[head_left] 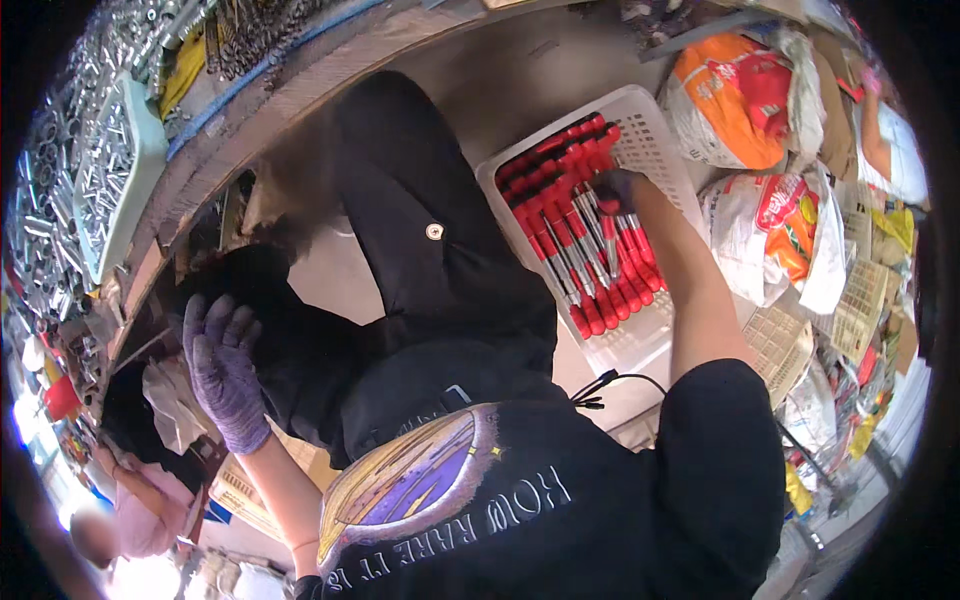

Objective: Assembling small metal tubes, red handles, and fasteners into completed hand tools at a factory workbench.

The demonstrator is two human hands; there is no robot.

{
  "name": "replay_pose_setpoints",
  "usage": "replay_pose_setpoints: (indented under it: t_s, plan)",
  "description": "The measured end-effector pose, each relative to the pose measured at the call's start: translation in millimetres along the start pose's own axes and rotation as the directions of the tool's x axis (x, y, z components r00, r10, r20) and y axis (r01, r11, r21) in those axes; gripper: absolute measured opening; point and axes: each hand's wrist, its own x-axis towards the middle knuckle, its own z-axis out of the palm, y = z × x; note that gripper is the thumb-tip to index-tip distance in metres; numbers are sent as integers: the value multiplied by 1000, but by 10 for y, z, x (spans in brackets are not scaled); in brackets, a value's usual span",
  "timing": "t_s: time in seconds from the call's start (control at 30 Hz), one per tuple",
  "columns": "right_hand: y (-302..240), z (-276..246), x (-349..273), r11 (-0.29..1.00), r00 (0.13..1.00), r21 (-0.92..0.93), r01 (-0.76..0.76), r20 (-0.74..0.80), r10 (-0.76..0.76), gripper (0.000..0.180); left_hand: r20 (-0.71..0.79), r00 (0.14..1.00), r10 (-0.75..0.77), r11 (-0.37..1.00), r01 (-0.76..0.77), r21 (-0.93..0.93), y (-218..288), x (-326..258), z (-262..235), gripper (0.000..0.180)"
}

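My right hand (614, 190), in a dark glove, reaches down into a white plastic basket (652, 140) on the floor and closes on the red handle of one screwdriver. Several red-handled screwdrivers (580, 250) lie side by side in rows in the basket. My left hand (222, 368), in a purple-grey knit glove, is held out to the left with its fingers spread, holding nothing, near a dark shelf edge. My black trousers and black printed shirt fill the middle of the view.
A shelf at the upper left carries trays of metal bolts (105, 170) and hanging chains (260, 30). Orange and white sacks (740, 100) and stacked packages (870, 290) crowd the right. Another person in pink (140, 515) crouches at the lower left.
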Motion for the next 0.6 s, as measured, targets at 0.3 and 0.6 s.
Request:
replay_pose_setpoints:
  t_s: [0.3, 0.6]
  plan:
    - [-658, 630, 50, 746, 995, -665, -37, -92, -33, 35, -149, 987, -61, 998, 63, 8, -160, 169, -105, 56]
    - [-760, 617, 727, 69, 626, -953, 295, 138, -768, 52, -143, 974, 175, 884, -91, 459, -137, 254, 174, 49]
